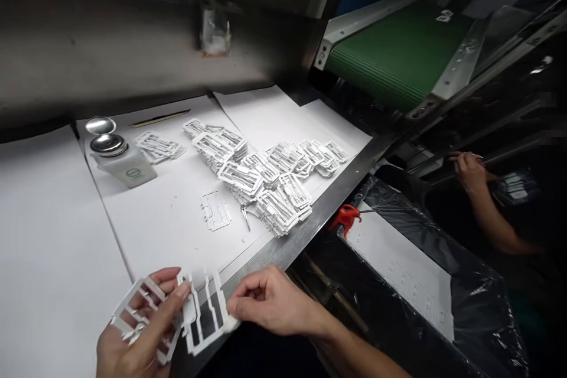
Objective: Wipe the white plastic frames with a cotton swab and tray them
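Near the bottom of the head view, my left hand [146, 331] is wrapped round several white plastic frames [208, 313], its thumb pressed on them. My right hand [270, 301] pinches a small whitish wad [231, 323] against the right edge of the outermost frame. Beyond my hands, a large heap of similar white frames [243, 177] lies on white paper. One single frame [215, 211] lies flat to the left of the heap, with metal tweezers [245, 218] beside it. A smaller pile [158, 147] sits further left.
A pump bottle with a metal lid [126, 162] stands at the left, near a thin pointed stick [160, 118]. A green conveyor [398, 53] is at upper right. Below it are a red air gun [348, 217] and a plastic-lined box [398, 266]. Another person's hand [470, 171] shows at right.
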The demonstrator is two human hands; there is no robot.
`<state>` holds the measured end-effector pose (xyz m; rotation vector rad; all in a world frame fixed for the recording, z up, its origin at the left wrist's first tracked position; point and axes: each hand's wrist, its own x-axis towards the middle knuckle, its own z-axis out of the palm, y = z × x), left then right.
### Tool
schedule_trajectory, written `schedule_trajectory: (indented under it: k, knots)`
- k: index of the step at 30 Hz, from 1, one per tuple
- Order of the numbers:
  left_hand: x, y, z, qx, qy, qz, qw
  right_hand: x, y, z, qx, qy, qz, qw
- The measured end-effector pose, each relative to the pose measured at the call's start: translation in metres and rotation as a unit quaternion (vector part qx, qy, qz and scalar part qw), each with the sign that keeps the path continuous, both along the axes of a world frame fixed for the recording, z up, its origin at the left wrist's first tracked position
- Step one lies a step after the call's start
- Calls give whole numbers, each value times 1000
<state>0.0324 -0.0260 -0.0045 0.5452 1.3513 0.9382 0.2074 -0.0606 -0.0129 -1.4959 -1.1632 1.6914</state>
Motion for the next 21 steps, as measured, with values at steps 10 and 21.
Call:
schedule_trajectory:
  k: [10,21]
  knots:
    - [7,3,6,-4,-86,24,996,-10,5,4,-49,154,31,986]
    - [2,4,-5,-37,-286,-53,956,-5,5,18,31,71,-44,996]
